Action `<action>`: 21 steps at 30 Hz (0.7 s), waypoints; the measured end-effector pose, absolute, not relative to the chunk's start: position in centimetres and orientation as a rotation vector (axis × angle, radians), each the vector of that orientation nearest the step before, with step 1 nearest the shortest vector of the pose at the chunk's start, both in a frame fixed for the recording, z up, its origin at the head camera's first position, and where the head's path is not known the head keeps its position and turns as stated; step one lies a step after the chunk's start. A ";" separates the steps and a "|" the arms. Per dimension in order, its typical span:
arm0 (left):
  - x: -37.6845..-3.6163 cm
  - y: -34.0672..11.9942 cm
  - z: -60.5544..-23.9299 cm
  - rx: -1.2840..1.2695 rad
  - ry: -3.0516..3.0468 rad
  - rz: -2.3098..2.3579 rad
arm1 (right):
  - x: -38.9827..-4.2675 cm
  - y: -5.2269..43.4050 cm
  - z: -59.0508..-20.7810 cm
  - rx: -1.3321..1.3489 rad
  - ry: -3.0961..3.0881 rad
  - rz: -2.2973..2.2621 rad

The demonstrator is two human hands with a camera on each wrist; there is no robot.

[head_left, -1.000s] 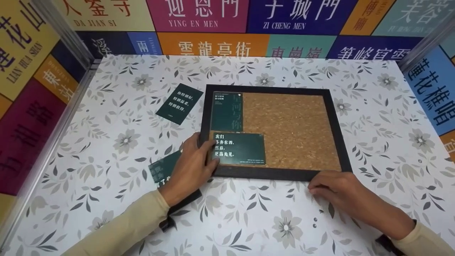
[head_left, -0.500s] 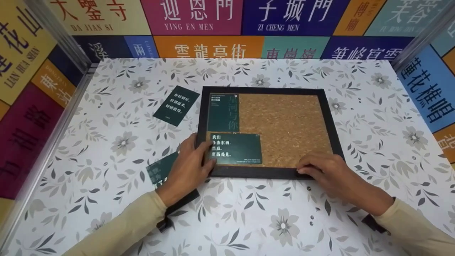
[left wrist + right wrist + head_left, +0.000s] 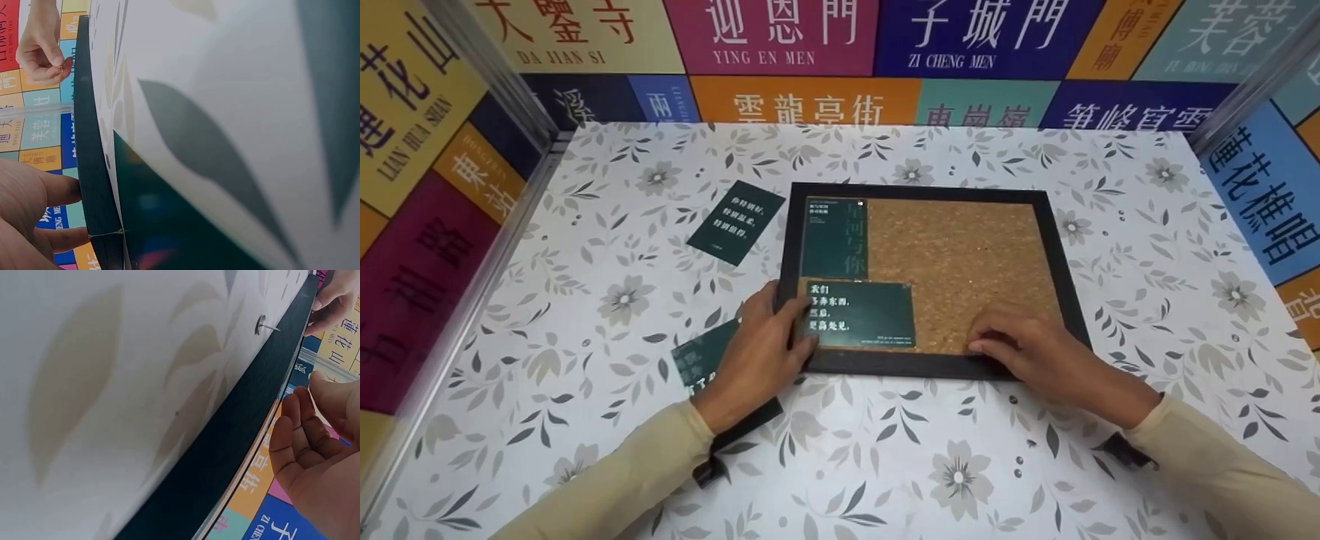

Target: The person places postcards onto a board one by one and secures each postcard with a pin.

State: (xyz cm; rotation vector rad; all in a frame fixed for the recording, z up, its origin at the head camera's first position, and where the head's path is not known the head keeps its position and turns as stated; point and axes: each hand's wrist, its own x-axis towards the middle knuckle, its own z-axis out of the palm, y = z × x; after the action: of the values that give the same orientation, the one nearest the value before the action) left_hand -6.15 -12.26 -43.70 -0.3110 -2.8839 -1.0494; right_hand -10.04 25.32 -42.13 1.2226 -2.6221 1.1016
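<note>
Left hand (image 3: 757, 352) lies flat at the cork board's (image 3: 960, 262) near-left corner, fingers straight, pressing the horizontal green card (image 3: 861, 315) against the cork and gripping nothing. Right hand (image 3: 1027, 349) rests over the black frame's near edge, fingertips on bare cork, fingers loosely bent; whether it pinches anything I cannot tell. Four green cards in all: two on the board, the pressed one and an upright card (image 3: 834, 238) in the far-left corner. Two lie on the floral worktop (image 3: 607, 225), one (image 3: 736, 222) left of the frame, one (image 3: 701, 360) partly under the left hand.
</note>
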 end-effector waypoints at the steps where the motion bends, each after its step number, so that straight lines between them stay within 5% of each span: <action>1: -6.2 -12.3 -43.7 -0.311 -2.882 -1.054 | -10.1 25.2 -42.1 1.232 -2.618 1.118; 21: -6.2 -12.3 -43.8 -0.284 -2.894 -1.076 | -11.8 23.4 -42.2 1.097 -2.763 1.193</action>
State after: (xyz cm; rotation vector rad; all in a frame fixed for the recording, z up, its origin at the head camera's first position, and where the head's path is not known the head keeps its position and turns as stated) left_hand -6.20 -12.31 -43.75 -0.2836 -2.8942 -1.0761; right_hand -11.81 23.41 -42.25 1.0966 -2.7633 1.1932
